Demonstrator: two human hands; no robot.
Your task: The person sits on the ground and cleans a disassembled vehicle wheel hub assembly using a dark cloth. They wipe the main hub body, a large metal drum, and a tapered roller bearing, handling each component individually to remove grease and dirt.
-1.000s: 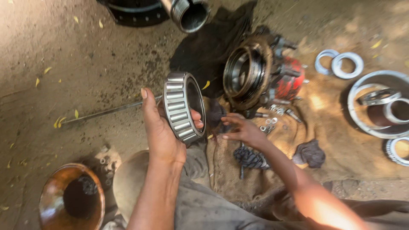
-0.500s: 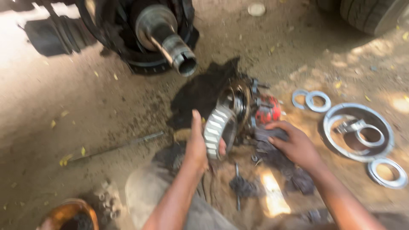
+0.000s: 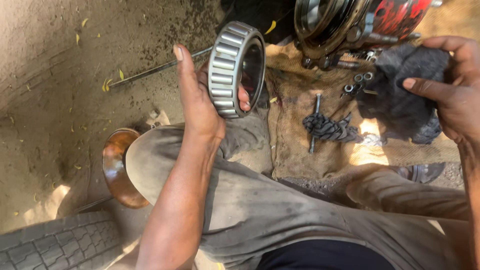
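Above the person's bent knee, the left hand (image 3: 197, 97) is raised with its forearm running up from the lower frame, thumb stretched straight along the outer side of a tapered roller bearing (image 3: 236, 69) and fingertips curled through its bore, so the hand holds the bearing upright on edge. Its steel rollers face the camera. At the right edge, the right hand (image 3: 452, 92) is closed on a dark rag (image 3: 400, 95), fingers folded over the cloth, well apart from the bearing.

Beside the knee, a copper-coloured bowl (image 3: 117, 170) sits on the dirt; whether anything is in it cannot be told. A burlap cloth (image 3: 295, 135) lies between the 2 hands, carrying a bolt with a knotted dark strip (image 3: 325, 127) and a few small nuts (image 3: 360, 80). Just beyond it stands a wheel hub (image 3: 345, 22) with a red part. A thin rod (image 3: 155, 70) lies on the ground left of the bearing, and a tyre tread (image 3: 55, 245) fills the lower left corner.
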